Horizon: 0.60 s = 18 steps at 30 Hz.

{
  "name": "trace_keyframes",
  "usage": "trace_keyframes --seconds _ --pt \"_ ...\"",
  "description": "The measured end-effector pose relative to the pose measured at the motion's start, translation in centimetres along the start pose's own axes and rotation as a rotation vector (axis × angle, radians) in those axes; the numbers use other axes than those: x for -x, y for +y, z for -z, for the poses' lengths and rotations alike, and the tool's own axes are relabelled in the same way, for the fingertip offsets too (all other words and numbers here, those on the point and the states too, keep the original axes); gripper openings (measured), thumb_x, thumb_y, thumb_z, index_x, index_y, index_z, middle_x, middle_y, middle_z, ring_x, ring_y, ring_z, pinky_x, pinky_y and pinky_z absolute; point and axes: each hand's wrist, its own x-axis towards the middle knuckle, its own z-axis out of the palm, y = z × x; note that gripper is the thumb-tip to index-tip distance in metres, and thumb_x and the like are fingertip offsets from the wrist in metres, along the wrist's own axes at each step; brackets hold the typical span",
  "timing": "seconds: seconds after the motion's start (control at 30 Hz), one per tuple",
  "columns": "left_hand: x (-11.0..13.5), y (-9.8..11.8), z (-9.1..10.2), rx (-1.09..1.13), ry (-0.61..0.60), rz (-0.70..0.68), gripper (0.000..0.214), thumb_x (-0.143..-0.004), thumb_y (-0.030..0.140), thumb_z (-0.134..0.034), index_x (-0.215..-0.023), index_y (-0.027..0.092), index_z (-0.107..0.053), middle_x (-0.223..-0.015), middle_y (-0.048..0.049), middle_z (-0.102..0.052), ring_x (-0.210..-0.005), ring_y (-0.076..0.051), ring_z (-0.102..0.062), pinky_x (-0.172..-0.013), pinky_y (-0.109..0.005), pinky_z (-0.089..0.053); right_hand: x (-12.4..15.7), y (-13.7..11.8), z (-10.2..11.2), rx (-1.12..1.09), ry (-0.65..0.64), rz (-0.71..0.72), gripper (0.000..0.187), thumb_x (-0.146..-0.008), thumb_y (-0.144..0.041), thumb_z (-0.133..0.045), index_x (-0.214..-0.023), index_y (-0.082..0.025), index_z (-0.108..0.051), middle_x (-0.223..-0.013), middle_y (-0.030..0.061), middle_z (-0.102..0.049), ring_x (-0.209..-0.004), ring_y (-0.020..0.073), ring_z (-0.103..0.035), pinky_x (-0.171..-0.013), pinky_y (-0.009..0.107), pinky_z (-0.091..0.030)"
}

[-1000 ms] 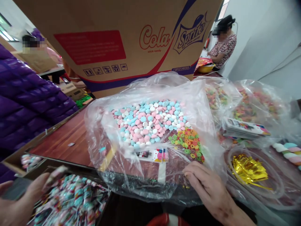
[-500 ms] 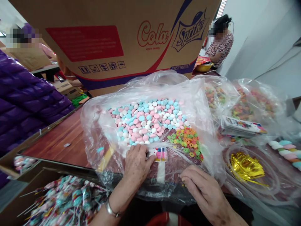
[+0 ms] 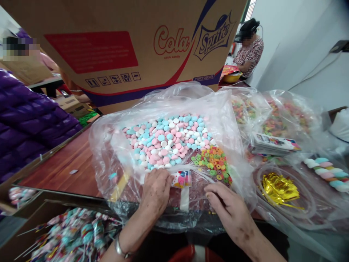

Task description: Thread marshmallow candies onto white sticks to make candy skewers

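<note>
My left hand (image 3: pixel 156 189) rests on clear plastic film at the near edge of a heap of pink, white and blue candy discs (image 3: pixel 166 142). Its fingers are bent and pressed together, the tips hidden. Right beside it lies a small printed packet (image 3: pixel 182 179), partly covered by the fingers. My right hand (image 3: pixel 227 203) is curled, thumb against fingers, just below several thin white sticks (image 3: pixel 200 171). What sits in its grasp cannot be made out. Small ring candies (image 3: pixel 214 162) in green, orange and yellow lie beyond that hand.
A large carton (image 3: pixel 109 54) stands behind the plastic sheet (image 3: pixel 106 134). Gold ties (image 3: pixel 280 189) sit in a round lid at right, near a stack of printed cards (image 3: pixel 274 143) and a twisted marshmallow (image 3: pixel 328 174). Wrapped lollipops (image 3: pixel 79 233) fill a box below left. A person (image 3: pixel 249 51) works behind.
My left thumb has drawn in from the printed packet towards the fingers. My right hand has moved slightly forward, nearer the white sticks. The whole view has shifted a little.
</note>
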Motion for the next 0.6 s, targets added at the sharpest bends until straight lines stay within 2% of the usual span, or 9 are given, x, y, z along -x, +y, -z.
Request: trace_keyframes --seconds 0.1,0.17,0.3,0.37,0.4,0.47,0.5,0.57,0.6 --pt "0.8 1.8 0.4 0.108 0.184 -0.138 0.027 -0.099 0.020 -0.044 -0.076 0.018 -0.057 -0.072 -0.0044 -0.060 -0.073 -0.023 -0.052 -0.070 -0.036 -0.037 -0.6 -0.6 -0.6 -0.177 -0.010 -0.236 0.024 -0.092 -0.036 -0.057 -0.109 -0.020 -0.059 -0.085 0.0017 -0.062 -0.069 0.0139 -0.058 -0.061 0.024 -0.050" --pt "1.2 3.3 0.2 0.182 0.239 -0.192 0.023 -0.098 0.017 -0.046 -0.078 0.017 -0.058 -0.071 -0.0039 -0.058 -0.071 -0.022 -0.050 -0.068 -0.036 -0.035 -1.1 -1.0 -0.9 -0.305 -0.046 -0.321 0.033 -0.087 -0.039 -0.063 -0.112 -0.020 -0.057 -0.085 0.0009 -0.061 -0.069 0.0142 -0.057 -0.062 0.025 -0.050" --pt "1.4 5.3 -0.4 0.316 0.208 -0.183 0.018 -0.097 0.014 -0.047 -0.083 0.017 -0.058 -0.073 -0.0036 -0.057 -0.073 -0.021 -0.049 -0.070 -0.036 -0.036 -1.7 -1.5 -0.4 -0.300 -0.023 -0.268 0.017 -0.091 -0.034 -0.054 -0.094 -0.019 -0.061 -0.083 0.0011 -0.061 -0.076 0.0148 -0.055 -0.070 0.026 -0.047" --pt "1.1 5.6 -0.1 0.384 0.186 -0.182 0.011 -0.097 0.015 -0.048 -0.102 0.014 -0.058 -0.092 -0.0083 -0.061 -0.088 -0.023 -0.053 -0.080 -0.038 -0.040 -1.7 -1.5 0.5 -0.225 -0.028 -0.221 0.017 -0.092 -0.030 -0.051 -0.083 -0.019 -0.061 -0.078 0.0000 -0.058 -0.073 0.0140 -0.053 -0.069 0.025 -0.043" --pt "0.8 5.7 0.2 0.410 0.170 -0.206 0.020 -0.097 0.016 -0.049 -0.116 0.012 -0.054 -0.106 -0.0124 -0.060 -0.100 -0.025 -0.053 -0.088 -0.039 -0.040 -1.6 -1.5 1.0 -0.202 -0.053 -0.196 0.016 -0.091 -0.027 -0.051 -0.081 -0.019 -0.060 -0.076 -0.0007 -0.057 -0.072 0.0134 -0.052 -0.067 0.025 -0.042" --pt "0.2 5.7 1.2 0.450 0.073 -0.316 0.042 -0.095 0.020 -0.053 -0.134 0.010 -0.042 -0.128 -0.0176 -0.052 -0.121 -0.028 -0.045 -0.100 -0.042 -0.036 -1.4 -1.4 2.0 -0.177 -0.131 -0.138 0.014 -0.090 -0.022 -0.052 -0.079 -0.018 -0.060 -0.075 -0.0016 -0.056 -0.070 0.0122 -0.051 -0.066 0.023 -0.041" --pt "-0.1 5.7 1.6 0.464 -0.020 -0.386 0.042 -0.093 0.022 -0.056 -0.132 0.012 -0.044 -0.128 -0.0163 -0.053 -0.122 -0.028 -0.045 -0.101 -0.042 -0.036 -1.3 -1.4 2.5 -0.162 -0.164 -0.107 0.013 -0.089 -0.020 -0.052 -0.079 -0.018 -0.060 -0.075 -0.0018 -0.056 -0.070 0.0118 -0.052 -0.067 0.023 -0.040" --pt "-0.7 5.7 2.3 0.488 -0.220 -0.449 0.017 -0.091 0.021 -0.058 -0.107 0.016 -0.058 -0.106 -0.0088 -0.062 -0.105 -0.025 -0.053 -0.091 -0.037 -0.041 -1.2 -1.4 3.1 -0.115 -0.187 -0.062 0.012 -0.088 -0.016 -0.052 -0.079 -0.018 -0.060 -0.077 -0.0015 -0.057 -0.072 0.0116 -0.053 -0.068 0.023 -0.040" --pt "-1.0 5.7 2.5 0.503 -0.298 -0.424 0.004 -0.090 0.019 -0.057 -0.093 0.018 -0.060 -0.092 -0.0048 -0.063 -0.093 -0.022 -0.056 -0.084 -0.034 -0.042 -1.2 -1.4 3.3 -0.086 -0.186 -0.061 0.013 -0.088 -0.016 -0.051 -0.079 -0.018 -0.060 -0.077 -0.0016 -0.056 -0.072 0.0115 -0.053 -0.067 0.023 -0.039"
